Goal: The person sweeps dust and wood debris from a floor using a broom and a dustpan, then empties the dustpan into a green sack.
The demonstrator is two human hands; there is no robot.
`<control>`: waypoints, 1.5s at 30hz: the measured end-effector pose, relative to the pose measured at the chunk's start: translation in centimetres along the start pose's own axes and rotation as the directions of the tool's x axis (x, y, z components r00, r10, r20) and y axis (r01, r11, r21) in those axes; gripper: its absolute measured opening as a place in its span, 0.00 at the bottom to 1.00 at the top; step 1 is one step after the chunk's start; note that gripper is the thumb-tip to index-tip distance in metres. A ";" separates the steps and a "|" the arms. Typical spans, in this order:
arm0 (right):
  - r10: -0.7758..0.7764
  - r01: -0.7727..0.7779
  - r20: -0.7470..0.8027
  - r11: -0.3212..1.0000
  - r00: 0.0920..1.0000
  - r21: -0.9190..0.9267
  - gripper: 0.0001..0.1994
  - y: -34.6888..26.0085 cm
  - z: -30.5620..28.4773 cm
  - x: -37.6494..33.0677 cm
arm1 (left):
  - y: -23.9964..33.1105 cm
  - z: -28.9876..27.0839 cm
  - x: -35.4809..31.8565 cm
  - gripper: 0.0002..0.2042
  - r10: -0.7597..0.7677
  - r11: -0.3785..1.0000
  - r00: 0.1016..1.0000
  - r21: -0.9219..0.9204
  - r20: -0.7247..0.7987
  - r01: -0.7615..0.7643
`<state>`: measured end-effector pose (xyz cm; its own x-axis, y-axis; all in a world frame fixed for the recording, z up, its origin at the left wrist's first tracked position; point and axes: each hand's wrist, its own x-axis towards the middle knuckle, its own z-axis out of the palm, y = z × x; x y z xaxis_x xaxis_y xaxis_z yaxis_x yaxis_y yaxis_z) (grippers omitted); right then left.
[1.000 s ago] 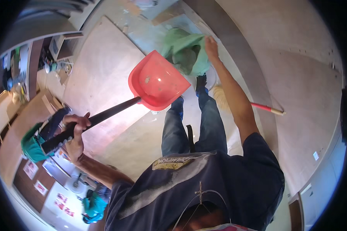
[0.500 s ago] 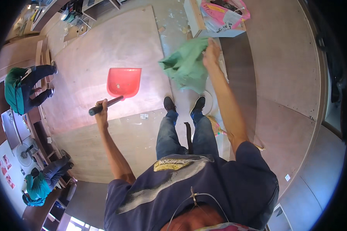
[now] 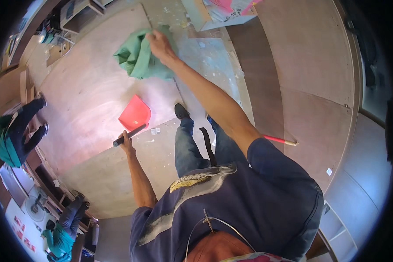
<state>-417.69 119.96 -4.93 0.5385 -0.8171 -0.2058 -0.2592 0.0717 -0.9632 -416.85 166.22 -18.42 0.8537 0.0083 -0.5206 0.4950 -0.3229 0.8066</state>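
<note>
A person stands on a plywood floor (image 3: 87, 100), seen from above by a head-worn camera; both arms reach out and down in front of the body. The left hand (image 3: 127, 144) is closed round the dark handle of a red dustpan (image 3: 135, 114); its fingers wrap the handle end, and the red scoop sits low over the floor just ahead of the person's dark shoe (image 3: 181, 111). The right hand (image 3: 160, 43) is stretched far forward, its fingers bunched on a green cloth bag (image 3: 139, 56) that hangs crumpled and half open beside the hand; whether its mouth faces the pan I cannot tell. Small pale scraps lie on the floor just right of the scoop; a red-handled stick (image 3: 278, 139) lies on the floor behind the right arm. Two other people in green tops are at the left edge, well apart from the work.

To do this step well, in my judgement, the pan should stay level so nothing slides off; the bag's mouth should be held wide and below the scoop's lip; the pan and bag, now apart, should come close before any tipping.
</note>
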 end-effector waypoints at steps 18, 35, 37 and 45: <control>0.232 -0.226 0.149 0.973 0.961 -0.054 0.19 27.5 -19.9 -16.2 | -4.3 9.5 -1.5 0.12 -0.015 0.997 0.987 0.071 0.159 0.004; 0.670 -0.670 -0.291 0.417 0.683 -0.615 0.19 50.2 -53.5 -29.0 | -6.1 12.2 -3.8 0.29 -0.077 0.978 0.994 0.199 0.081 0.060; 0.594 -0.541 -0.198 0.478 0.779 -0.692 0.21 55.4 -54.2 -24.9 | -7.9 14.1 -3.9 0.26 -0.066 0.986 0.995 0.159 0.077 0.053; 0.388 -0.375 -0.182 0.508 0.903 -0.775 0.26 68.0 -51.4 1.5 | -15.4 18.8 -9.4 0.29 -0.136 0.965 0.985 0.209 -0.105 0.156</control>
<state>-475.71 94.18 -61.88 0.2401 -0.8145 -0.5282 -0.9552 -0.1011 -0.2782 -435.52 153.28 -31.21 0.7907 0.1519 -0.5931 0.5771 -0.5083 0.6393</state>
